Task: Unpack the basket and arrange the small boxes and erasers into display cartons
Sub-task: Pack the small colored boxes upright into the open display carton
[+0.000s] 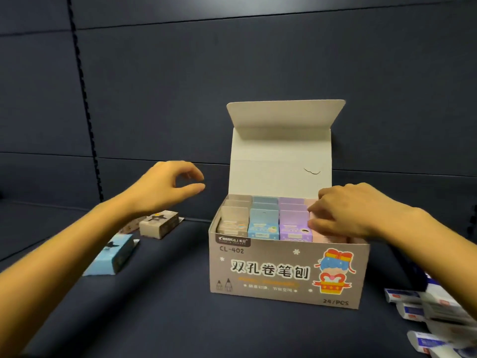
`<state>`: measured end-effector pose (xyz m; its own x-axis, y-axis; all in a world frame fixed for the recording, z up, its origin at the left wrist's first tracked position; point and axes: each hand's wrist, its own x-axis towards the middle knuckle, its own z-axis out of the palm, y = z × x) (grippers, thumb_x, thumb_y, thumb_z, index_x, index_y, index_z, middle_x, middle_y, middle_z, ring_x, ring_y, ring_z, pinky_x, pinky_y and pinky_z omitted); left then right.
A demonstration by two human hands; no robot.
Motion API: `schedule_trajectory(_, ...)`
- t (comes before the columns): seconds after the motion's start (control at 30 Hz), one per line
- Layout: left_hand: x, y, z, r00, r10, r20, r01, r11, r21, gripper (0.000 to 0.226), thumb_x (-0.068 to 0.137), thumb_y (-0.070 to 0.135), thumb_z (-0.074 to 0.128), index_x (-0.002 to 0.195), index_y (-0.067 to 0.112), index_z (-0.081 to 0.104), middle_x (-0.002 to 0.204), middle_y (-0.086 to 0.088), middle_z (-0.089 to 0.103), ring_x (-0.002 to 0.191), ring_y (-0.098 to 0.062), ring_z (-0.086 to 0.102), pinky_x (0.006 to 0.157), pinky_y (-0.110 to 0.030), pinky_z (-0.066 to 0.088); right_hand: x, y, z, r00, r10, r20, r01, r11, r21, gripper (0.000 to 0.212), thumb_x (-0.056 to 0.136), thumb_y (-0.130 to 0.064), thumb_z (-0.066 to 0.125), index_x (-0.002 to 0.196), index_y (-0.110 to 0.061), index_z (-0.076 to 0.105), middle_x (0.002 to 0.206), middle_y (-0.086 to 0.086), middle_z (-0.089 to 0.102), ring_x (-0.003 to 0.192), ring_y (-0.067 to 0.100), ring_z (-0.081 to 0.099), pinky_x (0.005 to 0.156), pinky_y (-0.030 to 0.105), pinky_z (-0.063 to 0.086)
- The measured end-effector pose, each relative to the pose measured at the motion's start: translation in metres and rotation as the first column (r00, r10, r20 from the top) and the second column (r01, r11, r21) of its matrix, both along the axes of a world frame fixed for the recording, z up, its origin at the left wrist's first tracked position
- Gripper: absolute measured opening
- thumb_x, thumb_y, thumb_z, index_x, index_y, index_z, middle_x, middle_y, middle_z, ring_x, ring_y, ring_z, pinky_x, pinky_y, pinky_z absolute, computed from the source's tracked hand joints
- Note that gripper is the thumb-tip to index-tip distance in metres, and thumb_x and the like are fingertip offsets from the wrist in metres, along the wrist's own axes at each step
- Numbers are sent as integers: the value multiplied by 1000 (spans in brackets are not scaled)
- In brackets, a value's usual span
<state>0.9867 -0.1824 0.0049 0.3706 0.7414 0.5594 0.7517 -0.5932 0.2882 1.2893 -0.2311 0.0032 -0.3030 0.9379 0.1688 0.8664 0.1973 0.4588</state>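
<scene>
Pinching a pink box (317, 235) in the carton (263, 293) with the right hand (353, 210), hovering the left hand (167, 184) loosely curled and empty beside it.

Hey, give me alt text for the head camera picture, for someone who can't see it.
A right hand pinches a pink box in the rightmost column of an open display carton holding grey, blue and purple rows. The left hand hovers loosely curled beside it, near loose boxes; wrapped erasers lie at lower right.

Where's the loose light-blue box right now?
Head view, lower left: the light-blue box lies left of the display carton, just nearer the camera than the white box.
</scene>
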Motion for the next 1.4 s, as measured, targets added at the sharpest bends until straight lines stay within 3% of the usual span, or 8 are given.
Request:
schedule_trajectory(0.2, -77, 13, -3, 995, 97, 4, -97, 995, -34, 10, 87, 23, 63, 96, 20, 66, 96, 1, 68, 90, -18, 63, 71, -22, 45, -24, -3, 31, 994, -102, 42, 99, 992, 75, 43, 92, -57, 37, 132, -43, 46, 130, -14, 55, 118, 15, 54, 90, 29, 44)
schedule_trajectory(0.43, -157, 28, -5, 985, 158, -71, -164, 983, -88, 17, 88, 25, 61, 99, 14, 66, 95, -2, 68, 80, -15, 60, 70, -24, 45, -121, 6, 55, 986, 50, -160, -24, 987, 161, 32, 92, -50, 43, 117, -38, 59, 106, -16, 66, 77, 10, 53, 83, 32, 52)
schedule_trajectory(0.63, -214, 44, -19, 971, 193, -145, -218, 958, -186, 25, 85, 41, 62, 96, 19, 67, 97, -1, 71, 91, -20, 65, 87, -40, 51, -231, 24, 39, 935, 137, -327, -94, 985, 144, 27, 90, -42, 48, 109, -34, 65, 108, 2, 67, 104, 28, 60, 87, 38, 50)
schedule_trajectory(0.77, -232, 51, -38, 935, 222, -278, -295, 921, -255, 35, 85, 53, 56, 97, 22, 65, 98, 0, 69, 91, -20, 62, 87, -36, 50, -299, 44, -7, 886, -8, -463, -24, 998, -64, 47, 91, -56, 41, 109, -19, 65, 114, 12, 64, 108, 34, 56, 87, 37, 46)
schedule_trajectory(0.87, -231, 54, -49, 907, 255, -334, -375, 852, -366, 56, 80, 68, 47, 78, 14, 60, 77, -4, 59, 69, -19, 53, 66, -29, 45, -335, 54, -42, 795, -198, -573, 51, 964, -262, 62, 85, -67, 41, 112, -13, 54, 124, 11, 57, 108, 31, 53, 82, 35, 41)
schedule_trajectory(1.07, -226, 57, -63, 945, 115, -306, -294, 710, -640, 64, 60, 74, 65, 80, 13, 62, 79, -2, 64, 66, -16, 56, 54, -22, 39, -353, 62, -58, 657, -457, -600, 98, 841, -532, 53, 75, -70, 53, 70, -18, 49, 78, 1, 54, 66, 14, 52, 56, 23, 42)
schedule_trajectory(1.23, -220, 56, -67, 964, 94, -247, -242, 692, -680, 57, 52, 55, 73, 89, 12, 65, 85, -2, 68, 70, -14, 59, 60, -22, 41, -351, 61, -59, 693, -476, -541, 181, 842, -509, 57, 72, -66, 57, 105, -19, 57, 122, 7, 56, 98, 23, 53, 82, 29, 44)
schedule_trajectory(1.4, -216, 48, -72, 952, 133, -274, -281, 731, -622, 56, 45, 56, 58, 81, 13, 59, 82, -2, 63, 71, -16, 56, 56, -23, 37, -346, 53, -64, 678, -475, -561, 205, 855, -476, 59, 74, -66, 55, 110, -20, 59, 125, 7, 55, 110, 25, 54, 84, 30, 44)
